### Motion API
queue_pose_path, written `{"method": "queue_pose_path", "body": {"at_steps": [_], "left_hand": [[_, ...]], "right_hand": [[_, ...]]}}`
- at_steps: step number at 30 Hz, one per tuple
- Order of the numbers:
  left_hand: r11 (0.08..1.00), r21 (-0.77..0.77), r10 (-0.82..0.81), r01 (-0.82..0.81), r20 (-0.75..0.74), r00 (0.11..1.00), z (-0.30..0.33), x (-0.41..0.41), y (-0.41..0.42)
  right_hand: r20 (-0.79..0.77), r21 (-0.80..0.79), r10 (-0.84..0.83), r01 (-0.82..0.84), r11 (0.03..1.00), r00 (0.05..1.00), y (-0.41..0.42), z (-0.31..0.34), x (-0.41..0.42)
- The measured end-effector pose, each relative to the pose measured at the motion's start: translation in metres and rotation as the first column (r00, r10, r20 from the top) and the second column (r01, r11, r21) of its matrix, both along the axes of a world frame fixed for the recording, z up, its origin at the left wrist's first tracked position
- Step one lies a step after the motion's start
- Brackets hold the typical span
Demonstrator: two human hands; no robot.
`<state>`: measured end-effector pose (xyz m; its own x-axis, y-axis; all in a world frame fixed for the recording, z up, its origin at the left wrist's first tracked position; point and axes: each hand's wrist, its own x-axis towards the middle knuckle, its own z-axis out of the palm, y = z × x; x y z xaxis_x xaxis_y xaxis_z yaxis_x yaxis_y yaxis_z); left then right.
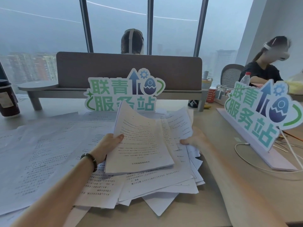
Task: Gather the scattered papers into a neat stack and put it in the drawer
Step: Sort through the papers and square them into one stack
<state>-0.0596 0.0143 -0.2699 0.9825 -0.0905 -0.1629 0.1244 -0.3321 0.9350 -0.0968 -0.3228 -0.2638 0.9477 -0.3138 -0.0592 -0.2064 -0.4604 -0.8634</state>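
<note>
Papers, white printed sheets [144, 145], are held as a bundle just above the loose pile on the pale wooden desk [221, 161], in front of the green-lettered cardboard sign [121, 90]. Left hand [108, 145] pinches the bundle's left edge and right hand [193, 140] its right; the light, floppy, slippery sheets handle best gripped at opposite edges.

papers [141, 145]: white, black print | sign [124, 92]: green-blue | bracelet [91, 159]: dark beads

Tall windows [114, 22], hazy city beyond; brown desk divider [129, 69]; mesh chair [229, 75] right.
</note>
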Motion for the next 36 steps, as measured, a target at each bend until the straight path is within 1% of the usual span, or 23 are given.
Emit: {"method": "queue_pose_path", "body": {"at_steps": [3, 6, 10, 13, 15, 17, 21, 23, 27, 30, 32, 36], "left_hand": [[1.000, -0.013, -0.004, 0.004, -0.001, 1.000, 0.000, 0.000, 0.000], [1.000, -0.018, -0.004, 0.004, 0.003, 1.000, -0.001, 0.001, 0.001], [0.999, -0.034, -0.010, 0.010, 0.003, 1.000, -0.001, 0.002, 0.001], [0.999, -0.038, -0.016, 0.016, 0.002, 1.000, -0.002, 0.002, 0.001], [0.999, -0.039, -0.016, 0.017, 0.002, 1.000, -0.002, 0.002, 0.002], [0.999, -0.042, -0.019, 0.019, 0.000, 1.000, -0.002, 0.003, 0.003], [0.998, -0.053, -0.021, 0.021, -0.003, 1.000, -0.001, 0.002, 0.003], [0.999, -0.049, -0.016, 0.016, 0.002, 1.000, -0.001, 0.001, 0.003], [0.998, -0.064, -0.017, 0.017, 0.002, 1.000, 0.000, 0.000, 0.003], [0.997, -0.075, -0.022, 0.021, -0.011, 1.000, 0.001, 0.001, 0.003], [0.996, -0.082, -0.023, 0.022, -0.018, 1.000, 0.002, -0.001, 0.003], [0.995, -0.100, -0.016, 0.014, -0.025, 1.000, 0.002, -0.001, 0.003]], "right_hand": [[-0.044, -0.065, -0.006, 0.003, 0.998, 0.999, -0.002, 0.004, 0.003], [-0.098, -0.054, 0.038, -0.043, 0.998, 0.994, 0.000, 0.003, 0.004], [-0.023, -0.058, 0.081, -0.082, 0.995, 0.996, 0.004, 0.005, -0.003], [0.027, -0.078, 0.022, -0.020, 0.997, 0.999, 0.000, 0.006, -0.005], [0.029, -0.098, -0.010, 0.013, 0.995, 1.000, -0.006, 0.005, -0.003], [-0.001, -0.095, -0.029, 0.029, 0.995, 1.000, -0.009, 0.008, -0.003], [-0.087, -0.087, -0.011, 0.004, 0.996, 0.996, -0.015, 0.014, -0.002], [-0.125, -0.046, -0.015, 0.010, 0.999, 0.992, -0.018, 0.016, -0.003], [-0.135, 0.087, -0.037, 0.049, 0.995, 0.990, -0.023, 0.020, -0.009], [-0.109, 0.332, -0.013, 0.049, 0.942, 0.994, -0.024, 0.029, -0.014], [-0.103, 0.445, 0.015, 0.032, 0.895, 0.995, -0.025, 0.035, -0.013], [-0.064, 0.472, 0.015, 0.017, 0.881, 0.998, -0.027, 0.049, -0.004]]}}
